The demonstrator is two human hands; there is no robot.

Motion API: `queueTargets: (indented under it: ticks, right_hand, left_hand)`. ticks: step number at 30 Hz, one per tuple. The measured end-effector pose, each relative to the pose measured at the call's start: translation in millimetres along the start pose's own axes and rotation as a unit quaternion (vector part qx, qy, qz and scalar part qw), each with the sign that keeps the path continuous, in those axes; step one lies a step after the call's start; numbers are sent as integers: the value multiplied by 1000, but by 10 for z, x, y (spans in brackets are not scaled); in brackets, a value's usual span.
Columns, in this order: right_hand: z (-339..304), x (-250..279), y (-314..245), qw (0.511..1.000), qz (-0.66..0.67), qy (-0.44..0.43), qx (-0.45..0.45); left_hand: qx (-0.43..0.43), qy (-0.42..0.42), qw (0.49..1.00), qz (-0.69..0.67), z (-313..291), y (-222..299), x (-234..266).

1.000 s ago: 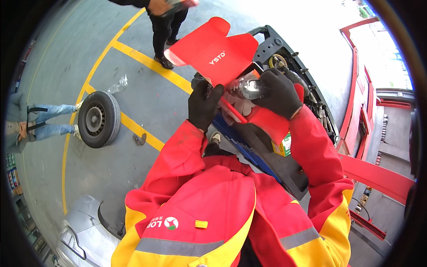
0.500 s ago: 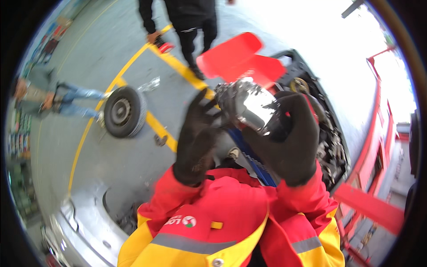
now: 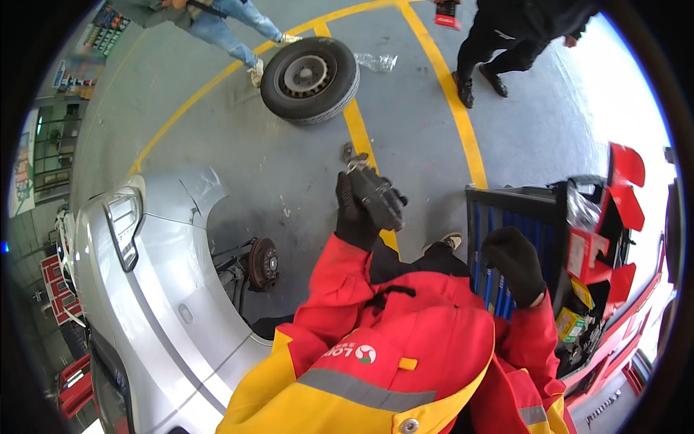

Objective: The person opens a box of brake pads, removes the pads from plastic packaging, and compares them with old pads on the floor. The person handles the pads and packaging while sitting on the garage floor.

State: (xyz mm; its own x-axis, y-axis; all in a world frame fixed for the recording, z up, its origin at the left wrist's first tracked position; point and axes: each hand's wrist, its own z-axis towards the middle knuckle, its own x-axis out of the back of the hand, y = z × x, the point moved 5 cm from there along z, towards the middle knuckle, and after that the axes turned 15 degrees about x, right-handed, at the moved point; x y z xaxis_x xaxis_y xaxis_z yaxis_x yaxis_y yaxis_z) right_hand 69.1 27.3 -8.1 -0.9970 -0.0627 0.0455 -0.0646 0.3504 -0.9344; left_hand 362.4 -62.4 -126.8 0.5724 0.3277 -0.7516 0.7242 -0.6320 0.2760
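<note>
Whereas it was spread and free a moment ago, the black-gloved left hand (image 3: 354,219) now grips a dark grey, blocky stack of pad-like plates (image 3: 381,199), apparently out of its packaging. Stack: tilted, matt, ridged, a thin pale strip at its upper end; held over the grey concrete floor (image 3: 434,155), left of the cart's edge; fingers curled around it. Black-gloved right hand (image 3: 517,264): shiny wrapping gone, nothing visible in it, fingers bent; whether pressed together cannot be told. Black tool cart with blue drawers (image 3: 491,249): at its far end, crumpled clear plastic (image 3: 580,210) and an open red cardboard box (image 3: 626,206).
</note>
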Motion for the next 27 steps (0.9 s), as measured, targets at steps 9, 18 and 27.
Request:
queueTargets:
  ticks: [9, 18, 27]
  right_hand:
    - [2977, -1790, 3088, 945, -286, -153, 36]
    - [6099, -3330, 6630, 812, -549, -173, 92]
    - [6557, -4116, 6986, 854, -507, -85, -84]
  left_hand:
    - [-9, 196, 969, -150, 1170, 493, 3868]
    - [-65, 109, 986, -106, 3482, 1357, 5432]
    - [-208, 53, 974, -77, 4026, 2045, 5471]
